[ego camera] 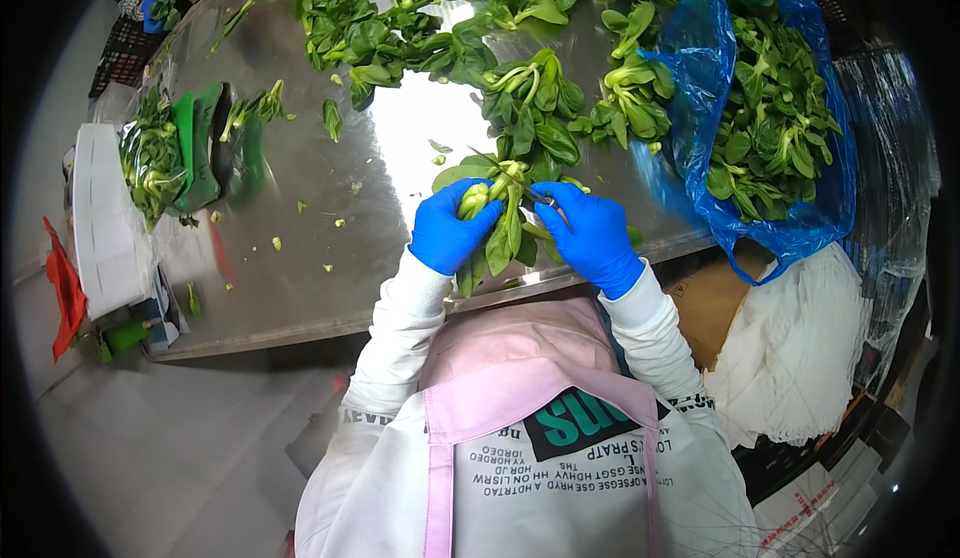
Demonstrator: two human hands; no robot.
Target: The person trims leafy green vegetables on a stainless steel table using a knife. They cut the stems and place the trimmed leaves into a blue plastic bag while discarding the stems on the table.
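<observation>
My left hand (454, 226), in a blue glove, grips a bunch of bok choy (511, 205) by its pale stems, with the leaves hanging toward the table's front edge. In my blue-gloved right hand (590, 229) is a small knife (534, 196), partly hidden by the fingers. Its thin blade lies across the stems of the bunch. Just beyond both hands, more bok choy (536, 107) lies on the stainless steel table (300, 280).
On the right stands a blue plastic bag (686, 153) full of bok choy. Heaped greens (367, 32) cover the far side. At left are a clear bag of greens (152, 160), a green-handled tape dispenser (201, 145) and a white tray (105, 220). Scraps (277, 243) dot the tabletop.
</observation>
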